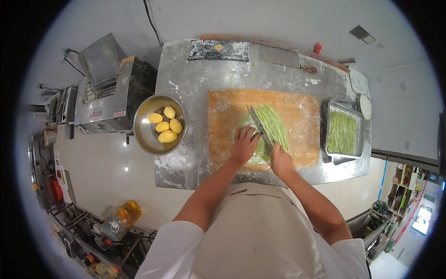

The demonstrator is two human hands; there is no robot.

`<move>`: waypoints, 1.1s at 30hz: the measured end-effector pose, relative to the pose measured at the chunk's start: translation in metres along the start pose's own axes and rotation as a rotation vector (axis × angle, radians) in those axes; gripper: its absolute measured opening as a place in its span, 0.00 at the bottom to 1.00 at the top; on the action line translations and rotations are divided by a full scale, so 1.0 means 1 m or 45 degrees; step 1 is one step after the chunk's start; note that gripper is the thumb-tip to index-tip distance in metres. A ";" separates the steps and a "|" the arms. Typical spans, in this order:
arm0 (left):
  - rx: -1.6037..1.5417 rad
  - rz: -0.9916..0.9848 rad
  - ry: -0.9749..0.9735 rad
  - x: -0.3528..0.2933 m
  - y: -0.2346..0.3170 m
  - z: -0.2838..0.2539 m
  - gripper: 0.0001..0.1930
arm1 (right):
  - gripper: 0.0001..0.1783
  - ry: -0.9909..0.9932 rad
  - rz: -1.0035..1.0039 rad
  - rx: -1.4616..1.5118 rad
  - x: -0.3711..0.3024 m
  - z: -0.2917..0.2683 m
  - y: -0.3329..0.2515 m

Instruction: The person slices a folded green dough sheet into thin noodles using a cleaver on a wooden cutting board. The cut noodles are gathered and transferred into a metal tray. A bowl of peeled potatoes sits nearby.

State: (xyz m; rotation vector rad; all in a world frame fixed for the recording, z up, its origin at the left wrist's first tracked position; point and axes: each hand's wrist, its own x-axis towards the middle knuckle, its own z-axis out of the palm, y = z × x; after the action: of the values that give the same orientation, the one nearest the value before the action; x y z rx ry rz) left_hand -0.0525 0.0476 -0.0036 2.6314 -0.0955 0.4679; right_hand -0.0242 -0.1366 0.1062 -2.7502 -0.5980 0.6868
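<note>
In the view from my head, my right hand [282, 160] is closed around the handle of a knife [261, 123]. My left hand [245, 143] lies on the green dough [248, 122], right beside the blade, with its fingers bent and a little spread. The dough sits on a wooden board [302, 132], in the middle of my table [186, 74]. Thin green strips [275, 122] lie to the right of the blade. White flour is dusted around. On my right, a metal tray [360, 144] holds more green strips. On my left, a round metal bowl [159, 148] has yellow, potato-like lumps [167, 136] inside.
</note>
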 end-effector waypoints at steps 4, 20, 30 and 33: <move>-0.042 -0.032 -0.022 -0.003 0.000 0.002 0.17 | 0.19 -0.061 0.037 0.018 -0.029 0.000 0.007; -0.013 -0.033 -0.037 -0.002 0.001 0.003 0.16 | 0.19 0.027 0.013 -0.022 -0.027 0.005 0.008; 0.016 -0.016 0.025 -0.005 -0.001 0.006 0.15 | 0.16 -0.086 0.072 0.028 -0.002 0.020 -0.001; 0.037 -0.008 0.050 -0.006 -0.007 0.008 0.13 | 0.16 -0.108 0.113 0.058 0.003 0.016 -0.013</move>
State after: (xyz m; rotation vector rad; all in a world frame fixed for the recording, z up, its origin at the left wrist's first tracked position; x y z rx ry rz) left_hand -0.0543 0.0502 -0.0152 2.6486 -0.0689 0.5221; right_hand -0.0341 -0.1214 0.0953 -2.7302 -0.4734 0.8308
